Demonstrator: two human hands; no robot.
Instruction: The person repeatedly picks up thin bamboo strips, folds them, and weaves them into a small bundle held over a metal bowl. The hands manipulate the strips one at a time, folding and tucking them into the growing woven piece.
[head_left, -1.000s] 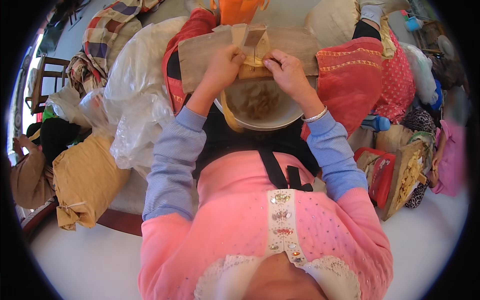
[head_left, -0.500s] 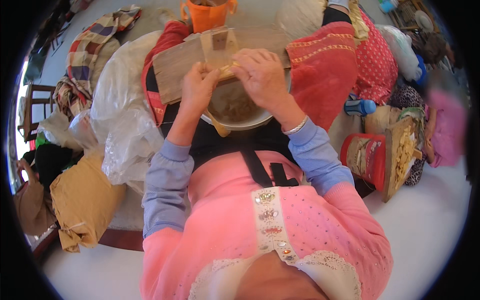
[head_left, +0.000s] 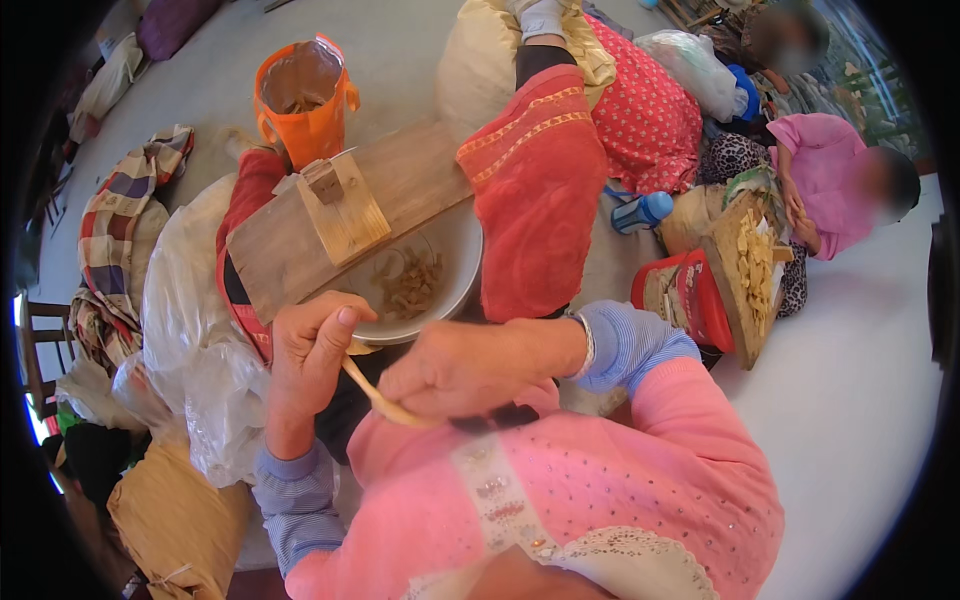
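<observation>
My left hand [head_left: 318, 350] is closed with its thumb up, around the upper end of a long, pale yellow root-like strip [head_left: 372, 391]. The strip slants down to my right hand [head_left: 455, 368], whose fingers curl over its lower part, close to my lap; that hand is slightly blurred. Just beyond both hands, a metal basin [head_left: 466, 262] holds brownish shavings or pieces [head_left: 412, 285]. Across the basin and my legs lies a wooden plank [head_left: 425, 170], with a lighter wooden piece and small block [head_left: 350, 220] fixed on top.
An orange bucket [head_left: 325, 135] stands beyond the plank. Clear plastic sheeting [head_left: 185, 290] and a tan sack [head_left: 185, 505] lie at the left. To the right are a red container [head_left: 690, 290], a tilted board of yellow pieces [head_left: 755, 265], a blue bottle [head_left: 642, 212] and a seated person in pink [head_left: 825, 180].
Both hands have come back from the plank toward my body, with the strip now stretched between them. The view has shifted, showing more of the basin and bucket.
</observation>
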